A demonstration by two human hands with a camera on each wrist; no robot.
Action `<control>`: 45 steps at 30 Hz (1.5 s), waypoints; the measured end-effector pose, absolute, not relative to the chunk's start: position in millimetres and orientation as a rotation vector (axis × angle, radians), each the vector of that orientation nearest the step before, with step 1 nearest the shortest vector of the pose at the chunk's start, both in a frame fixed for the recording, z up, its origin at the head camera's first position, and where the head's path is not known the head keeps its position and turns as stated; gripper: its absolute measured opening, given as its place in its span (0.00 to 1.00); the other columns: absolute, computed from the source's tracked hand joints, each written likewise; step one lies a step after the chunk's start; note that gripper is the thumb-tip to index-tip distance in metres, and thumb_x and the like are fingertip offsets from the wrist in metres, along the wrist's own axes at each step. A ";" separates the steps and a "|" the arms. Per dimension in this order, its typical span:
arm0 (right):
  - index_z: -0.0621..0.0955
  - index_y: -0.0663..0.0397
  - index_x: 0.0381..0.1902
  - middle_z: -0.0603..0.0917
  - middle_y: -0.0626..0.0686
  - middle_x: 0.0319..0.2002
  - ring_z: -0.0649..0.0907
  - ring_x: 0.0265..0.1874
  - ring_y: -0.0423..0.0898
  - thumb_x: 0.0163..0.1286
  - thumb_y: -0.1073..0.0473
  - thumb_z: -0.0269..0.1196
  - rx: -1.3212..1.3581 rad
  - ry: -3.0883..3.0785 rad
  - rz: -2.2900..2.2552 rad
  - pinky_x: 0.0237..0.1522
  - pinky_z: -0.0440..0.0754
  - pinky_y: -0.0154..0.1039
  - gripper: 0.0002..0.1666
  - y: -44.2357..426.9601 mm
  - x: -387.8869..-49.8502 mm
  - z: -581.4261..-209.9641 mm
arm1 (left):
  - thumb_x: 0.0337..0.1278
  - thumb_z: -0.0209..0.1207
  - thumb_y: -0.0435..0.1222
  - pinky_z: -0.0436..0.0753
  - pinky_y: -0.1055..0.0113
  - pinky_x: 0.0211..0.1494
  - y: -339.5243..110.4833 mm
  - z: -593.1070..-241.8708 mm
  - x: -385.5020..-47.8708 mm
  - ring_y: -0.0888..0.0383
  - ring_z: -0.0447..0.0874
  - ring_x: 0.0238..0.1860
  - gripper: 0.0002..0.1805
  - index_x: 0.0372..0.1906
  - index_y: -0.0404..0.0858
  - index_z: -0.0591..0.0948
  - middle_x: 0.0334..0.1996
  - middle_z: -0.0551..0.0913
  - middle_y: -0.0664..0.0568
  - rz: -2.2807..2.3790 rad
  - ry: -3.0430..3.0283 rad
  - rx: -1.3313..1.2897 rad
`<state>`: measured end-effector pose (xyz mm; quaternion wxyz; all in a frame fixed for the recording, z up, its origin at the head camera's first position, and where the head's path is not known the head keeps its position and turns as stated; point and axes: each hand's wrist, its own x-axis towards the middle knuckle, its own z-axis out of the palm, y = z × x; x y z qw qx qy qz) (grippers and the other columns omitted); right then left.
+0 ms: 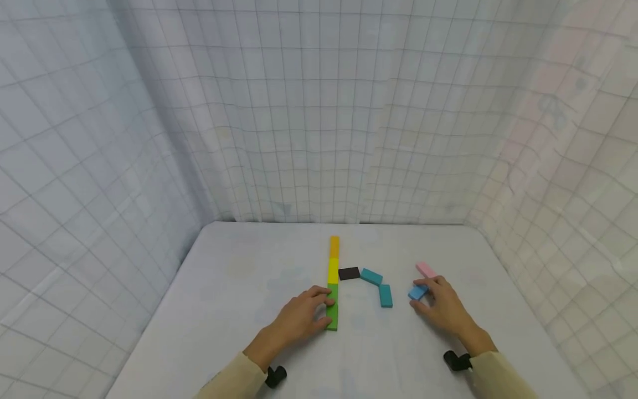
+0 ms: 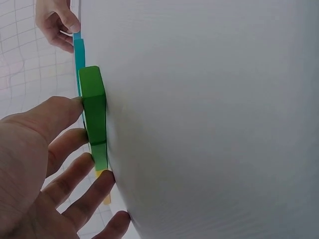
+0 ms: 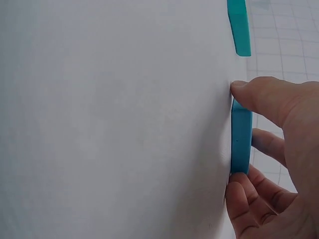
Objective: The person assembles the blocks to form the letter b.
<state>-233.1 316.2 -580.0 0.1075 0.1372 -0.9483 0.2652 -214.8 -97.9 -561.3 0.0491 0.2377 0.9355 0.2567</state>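
A straight row on the white table runs from green blocks (image 1: 332, 324) through a yellow block (image 1: 333, 271) to an orange block (image 1: 334, 246) at the far end. Along its left side lies my left hand (image 1: 298, 316), thumb and fingertips touching the green part, fingers loosely extended. My right hand (image 1: 445, 310) holds a blue block (image 1: 416, 292) flat on the table; in the right wrist view the thumb is at one end of the blue block (image 3: 241, 139) and fingers are at the other. Just beyond that hand lies a pink block (image 1: 425, 270), partly covered by the fingers.
From the yellow block a dark block (image 1: 349, 273), a teal block (image 1: 371, 276) and another teal block (image 1: 386, 296) curve right and nearer. White gridded curtains (image 1: 309, 111) surround the table (image 1: 239, 266) at the back and sides. Dark wrist mounts (image 1: 276, 377) sit below both hands.
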 end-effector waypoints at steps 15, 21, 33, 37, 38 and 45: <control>0.91 0.55 0.65 0.87 0.61 0.56 0.90 0.50 0.51 0.72 0.60 0.84 0.358 -2.859 0.835 0.53 0.92 0.48 0.25 316.4 -238.8 -576.1 | 0.77 0.78 0.45 0.88 0.37 0.75 -98.3 -560.5 -221.4 0.45 0.87 0.77 0.23 0.69 0.46 0.90 0.80 0.83 0.50 0.777 2.849 0.735; 0.91 0.57 0.64 0.87 0.62 0.55 0.90 0.50 0.52 0.71 0.61 0.84 0.372 -2.845 0.835 0.53 0.92 0.49 0.25 316.2 -236.7 -576.2 | 0.77 0.77 0.45 0.88 0.36 0.75 -98.2 -561.0 -220.1 0.44 0.87 0.77 0.22 0.69 0.46 0.90 0.80 0.83 0.50 0.795 2.840 0.726; 0.92 0.56 0.64 0.87 0.61 0.55 0.91 0.50 0.51 0.68 0.64 0.85 0.410 -2.830 0.833 0.54 0.95 0.49 0.27 320.5 -229.5 -574.5 | 0.76 0.78 0.45 0.88 0.37 0.75 -97.5 -560.9 -217.6 0.44 0.87 0.77 0.22 0.68 0.46 0.91 0.79 0.83 0.51 0.787 2.834 0.718; 0.93 0.53 0.64 0.87 0.60 0.54 0.89 0.48 0.49 0.68 0.58 0.87 0.376 -2.872 0.848 0.52 0.93 0.45 0.28 322.1 -230.5 -571.0 | 0.76 0.78 0.45 0.88 0.37 0.75 -97.7 -560.3 -217.4 0.44 0.87 0.77 0.22 0.68 0.46 0.91 0.80 0.83 0.51 0.794 2.827 0.721; 0.93 0.53 0.63 0.86 0.60 0.53 0.88 0.48 0.49 0.67 0.56 0.88 0.377 -2.884 0.850 0.50 0.92 0.43 0.28 322.7 -231.0 -570.2 | 0.76 0.78 0.45 0.88 0.37 0.76 -97.8 -560.3 -217.4 0.45 0.87 0.77 0.22 0.68 0.46 0.91 0.80 0.83 0.52 0.794 2.825 0.719; 0.95 0.52 0.59 0.84 0.52 0.45 0.83 0.43 0.42 0.69 0.56 0.87 0.393 -2.931 0.891 0.45 0.84 0.32 0.22 326.1 -232.3 -568.7 | 0.75 0.79 0.45 0.88 0.37 0.76 -98.1 -561.9 -218.5 0.45 0.87 0.77 0.22 0.68 0.47 0.91 0.79 0.83 0.52 0.784 2.837 0.711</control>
